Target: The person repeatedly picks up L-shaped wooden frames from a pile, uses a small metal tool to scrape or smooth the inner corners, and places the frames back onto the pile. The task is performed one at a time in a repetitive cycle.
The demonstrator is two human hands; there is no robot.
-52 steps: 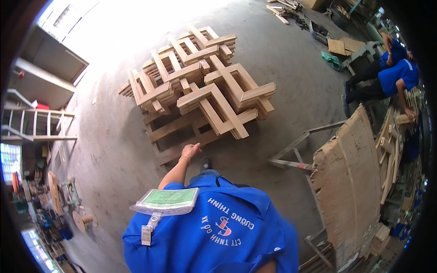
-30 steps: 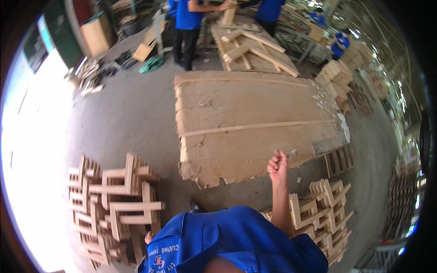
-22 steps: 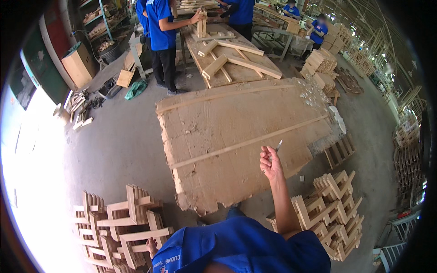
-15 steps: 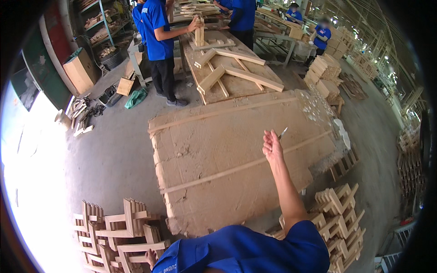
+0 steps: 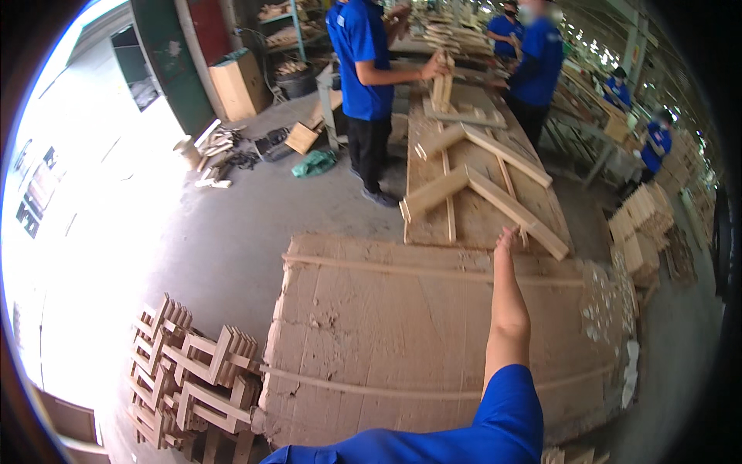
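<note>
My right hand (image 5: pixel 507 239) is stretched far forward over the cardboard-covered table (image 5: pixel 402 325). Its fingertips are at the near edge of an angled wooden frame (image 5: pixel 506 203), made of two pieces joined in a wide V. The fingers look curled; what they hold is too small to make out, and I cannot tell whether they touch the frame. A second angled frame (image 5: pixel 502 155) lies just beyond, both resting across thin slats on a wooden worktable (image 5: pixel 425 230). My left hand is out of view.
Stacked wooden frames (image 5: pixel 205 371) stand on the floor at the left. A co-worker in blue (image 5: pixel 371 69) holds upright wooden pieces (image 5: pixel 442 89) at the worktable's far end. Other people stand behind. Timber stacks (image 5: pixel 638 224) rise at the right; a green bag (image 5: pixel 314 163) lies on the floor.
My right hand has reached forward from above the cardboard to the nearer angled frame. The slim pointed tool seen in it before is no longer distinct. My left hand has left the view.
</note>
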